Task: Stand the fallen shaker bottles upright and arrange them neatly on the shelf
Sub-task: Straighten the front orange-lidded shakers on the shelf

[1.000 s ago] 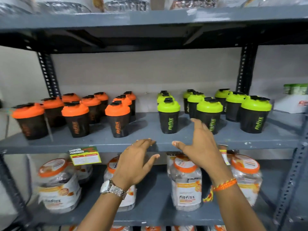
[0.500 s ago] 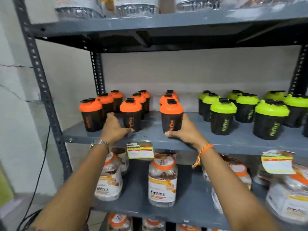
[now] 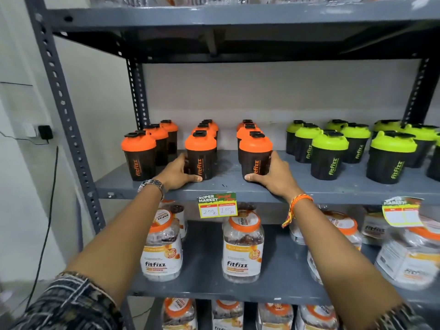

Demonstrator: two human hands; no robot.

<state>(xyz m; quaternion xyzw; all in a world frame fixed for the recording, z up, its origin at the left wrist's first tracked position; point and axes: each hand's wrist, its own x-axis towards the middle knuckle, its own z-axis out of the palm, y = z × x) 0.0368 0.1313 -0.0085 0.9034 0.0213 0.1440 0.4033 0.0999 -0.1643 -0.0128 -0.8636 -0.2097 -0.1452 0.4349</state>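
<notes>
Black shaker bottles stand upright on the grey middle shelf [image 3: 228, 186]. Orange-lidded ones fill three rows on the left. Green-lidded ones [image 3: 329, 154] stand in rows on the right. My left hand [image 3: 178, 173] wraps the base of the front bottle of the middle orange row [image 3: 201, 154]. My right hand [image 3: 273, 175] grips the base of the front bottle of the right orange row [image 3: 256, 154]. A third front orange bottle [image 3: 138, 156] stands untouched at the far left. No bottle lies on its side in view.
A yellow price tag [image 3: 217, 206] hangs from the shelf edge between my wrists. Clear jars with orange lids [image 3: 242, 248] stand on the shelf below. Perforated grey uprights [image 3: 64, 110] frame the left side. A wall socket and cable [image 3: 45, 132] sit to the left.
The view has shifted further left and closer. Both hands came from the shelf's front edge onto the bases of the two front orange-lidded bottles, and the orange bottles now stand in straighter rows.
</notes>
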